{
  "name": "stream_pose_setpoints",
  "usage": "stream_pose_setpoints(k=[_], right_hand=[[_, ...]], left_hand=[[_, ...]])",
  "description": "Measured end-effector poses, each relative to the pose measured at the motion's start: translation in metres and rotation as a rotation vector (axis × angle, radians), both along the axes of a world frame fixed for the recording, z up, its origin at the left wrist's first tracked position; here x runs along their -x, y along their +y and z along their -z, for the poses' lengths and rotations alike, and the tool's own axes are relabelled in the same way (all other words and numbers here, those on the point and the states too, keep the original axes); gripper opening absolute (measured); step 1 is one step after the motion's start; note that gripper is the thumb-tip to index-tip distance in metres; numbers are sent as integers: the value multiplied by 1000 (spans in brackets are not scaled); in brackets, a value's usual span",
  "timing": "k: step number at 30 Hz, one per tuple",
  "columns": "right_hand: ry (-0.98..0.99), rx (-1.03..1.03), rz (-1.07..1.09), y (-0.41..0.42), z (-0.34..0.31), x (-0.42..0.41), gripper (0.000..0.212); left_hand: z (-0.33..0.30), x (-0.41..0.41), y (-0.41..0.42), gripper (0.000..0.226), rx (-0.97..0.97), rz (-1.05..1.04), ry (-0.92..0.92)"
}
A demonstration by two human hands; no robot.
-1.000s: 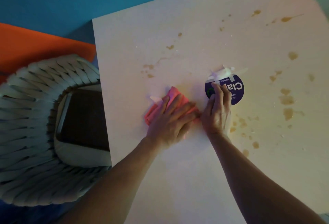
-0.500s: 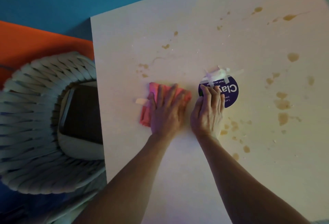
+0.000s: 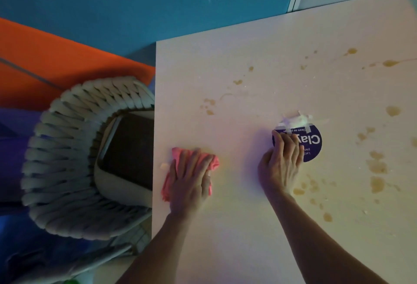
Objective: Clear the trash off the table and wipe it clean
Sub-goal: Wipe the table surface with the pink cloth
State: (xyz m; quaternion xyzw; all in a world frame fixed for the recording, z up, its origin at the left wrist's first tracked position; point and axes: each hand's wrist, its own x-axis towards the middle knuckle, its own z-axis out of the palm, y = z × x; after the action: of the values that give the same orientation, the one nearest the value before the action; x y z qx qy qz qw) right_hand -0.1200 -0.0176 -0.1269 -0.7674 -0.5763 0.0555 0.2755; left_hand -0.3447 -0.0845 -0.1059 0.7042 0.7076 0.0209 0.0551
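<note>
Both forearms come in from the bottom edge over the pale worktop point(image 3: 237, 238). Left hand point(image 3: 190, 180) lies palm-down w/ fingers point(image 3: 196, 159) straight and slightly spread, pressing flat on a crumpled pink cloth point(image 3: 174, 155) close to the worktop's left edge. Cloth sticks out beyond the fingertips and along the hand's left side; a small pale scrap point(image 3: 164, 166) sits just beside it, touching or nearly so, can't tell which.

Right hand point(image 3: 281, 166) rests well apart from the left, further right and a bit further away. Its fingers point(image 3: 291, 146) are close together, bent a little at the knuckles, tips lying on the near-left part of a round dark purple sticker point(image 3: 312, 146) w/ white lettering, upside down from this view. Not gripping anything as far as shows, just resting on the disc.

Brown spill spots point(image 3: 376, 168) scatter to the right of that hand, some just by the wrist, more towards the right edge. At the sticker's far rim is a torn whitish paper/tape scrap point(image 3: 295, 120), overlapping the disc. Beyond that, more brown drops point(image 3: 209, 105) near centre and up to the far right corner.

Left of the worktop: a woven grey chair point(image 3: 67, 159) w/ dark seat pad, tucked against the edge. Behind it an orange surface point(image 3: 45, 58), then a blue wall point(image 3: 158, 1).
</note>
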Motion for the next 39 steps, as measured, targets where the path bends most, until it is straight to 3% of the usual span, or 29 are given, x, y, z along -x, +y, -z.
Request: stream_pose_setpoints(k=[7, 14, 22, 29, 33, 39], right_hand=[[-46, 9, -111, 50, -9, 3, 56], [-139, 140, -140, 105, 1, 1, 53], [-133, 133, -125, 109, 3, 1, 49], [-107, 124, -107, 110, 1, 4, 49], [-116, 91, -122, 110, 0, 3, 48], [-130, 67, -109, 108, 0, 3, 48]], left_hand=[[7, 8, 56, 46, -20, -279, -59], [14, 21, 115, 45, -38, -400, -52], [10, 6, 203, 46, -53, -586, -163], [14, -47, 242, 47, -83, -360, -163], [18, -80, 216, 44, -152, -82, -116], [14, -36, 171, 39, -195, 221, -102]])
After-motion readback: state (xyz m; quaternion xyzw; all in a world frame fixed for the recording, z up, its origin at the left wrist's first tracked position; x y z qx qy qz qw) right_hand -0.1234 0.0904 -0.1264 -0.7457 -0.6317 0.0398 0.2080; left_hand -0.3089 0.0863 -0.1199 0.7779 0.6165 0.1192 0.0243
